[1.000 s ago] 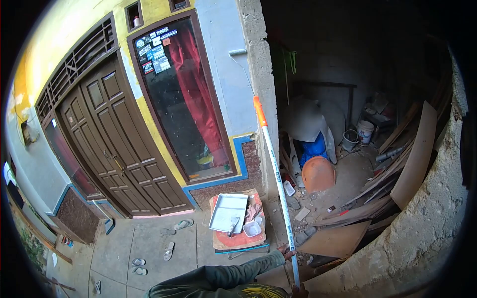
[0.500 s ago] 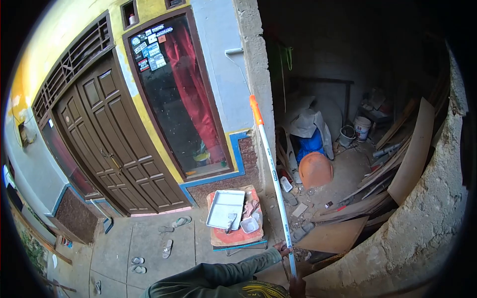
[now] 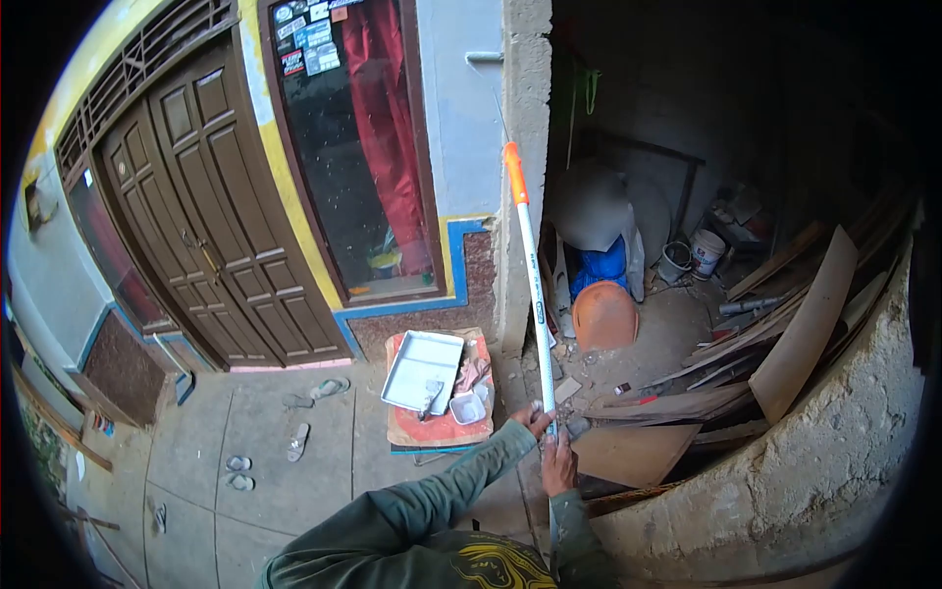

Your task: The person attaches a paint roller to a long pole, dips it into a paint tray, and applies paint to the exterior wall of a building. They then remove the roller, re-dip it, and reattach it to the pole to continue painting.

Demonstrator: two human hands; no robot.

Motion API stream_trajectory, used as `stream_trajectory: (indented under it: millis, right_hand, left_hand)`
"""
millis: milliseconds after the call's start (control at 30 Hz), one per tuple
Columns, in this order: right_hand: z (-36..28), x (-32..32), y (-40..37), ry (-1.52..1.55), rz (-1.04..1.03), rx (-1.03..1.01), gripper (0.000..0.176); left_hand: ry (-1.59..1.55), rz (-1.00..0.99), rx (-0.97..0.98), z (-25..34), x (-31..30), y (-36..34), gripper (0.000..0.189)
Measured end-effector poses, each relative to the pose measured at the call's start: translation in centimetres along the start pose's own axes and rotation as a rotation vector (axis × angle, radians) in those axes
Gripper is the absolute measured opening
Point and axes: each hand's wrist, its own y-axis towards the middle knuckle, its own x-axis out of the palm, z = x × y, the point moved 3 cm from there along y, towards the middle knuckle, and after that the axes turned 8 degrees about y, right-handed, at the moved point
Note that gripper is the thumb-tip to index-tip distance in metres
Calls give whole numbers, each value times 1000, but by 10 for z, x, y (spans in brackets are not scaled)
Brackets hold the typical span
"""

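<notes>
A long white extension pole point(image 3: 537, 294) with an orange end grip point(image 3: 515, 175) slants up from my body. At its top a paint roller point(image 3: 484, 57) on a thin wire frame lies against the pale blue wall strip point(image 3: 456, 128). My right hand point(image 3: 559, 466) is wrapped round the lower pole. Just above it, my left hand point(image 3: 535, 419) is closed on the same pole. To the left, a white paint tray point(image 3: 424, 363) rests on a small covered table point(image 3: 412, 430), with a paintbrush point(image 3: 430, 395) and a white tub point(image 3: 468, 407).
A window with a red curtain point(image 3: 378, 147) and brown double doors point(image 3: 211, 206) are at left. Sandals point(image 3: 297, 442) lie on the floor. On the right are an orange basin point(image 3: 604, 316), buckets point(image 3: 706, 252), leaning boards point(image 3: 805, 329) and a rough low wall point(image 3: 775, 491).
The view has tilted down and shifted right. My hands now appear higher, closer together, and more of the pole's lower end shows below them. The roller remains against the wall strip.
</notes>
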Motion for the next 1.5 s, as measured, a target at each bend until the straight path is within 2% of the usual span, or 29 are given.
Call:
stream_trajectory:
  millis: [67,267,400,467,567,600,667,867,933,1000,1100,1133,1200,1267,1400,1500]
  right_hand:
    - [-11,-2,3,17,-12,84,42]
    - [9,5,-10,-53,-21,109,41]
    - [24,10,-23,-66,-33,112,39]
    - [32,13,-29,-103,17,30,42]
    - [51,22,-38,-32,39,70,42]
    - [48,20,-39,-10,-15,149,43]
    - [50,22,-42,-23,-17,143,41]
    - [77,33,-54,-21,47,111,36]
    - [70,29,-50,-31,90,84,34]
    - [63,25,-44,19,58,161,33]
    - [45,16,-28,0,30,139,37]
    - [50,17,-25,-1,29,142,37]
    - [55,20,-16,-75,102,7,35]
    - [40,12,-8,-50,60,63,35]
    - [22,5,2,-30,-22,160,37]
    - [34,9,-3,-49,41,122,39]
  left_hand:
    - [2,50,-26,0,-1,4,24]
    - [52,2,-59,-12,6,-5,29]
    - [60,-38,-90,-13,8,-16,32]
    - [170,-70,-125,-26,11,-19,35]
    - [46,-55,-135,-30,17,-27,38]
    - [97,-70,-142,-32,16,-28,39]
    - [134,-63,-150,-54,22,-26,39]
    - [275,-92,-173,-43,21,-33,41]
    - [260,-94,-186,-51,24,-29,41]
    - [128,-78,-159,-64,29,-20,40]
    - [129,-19,-82,-35,20,-16,38]
    - [92,-55,-98,-36,20,-9,37]
    - [87,-53,-97,-19,15,-5,37]
    - [113,-23,-109,12,6,-7,36]
    - [91,-38,-60,-13,13,10,37]
    - [94,-54,-81,-23,15,11,37]
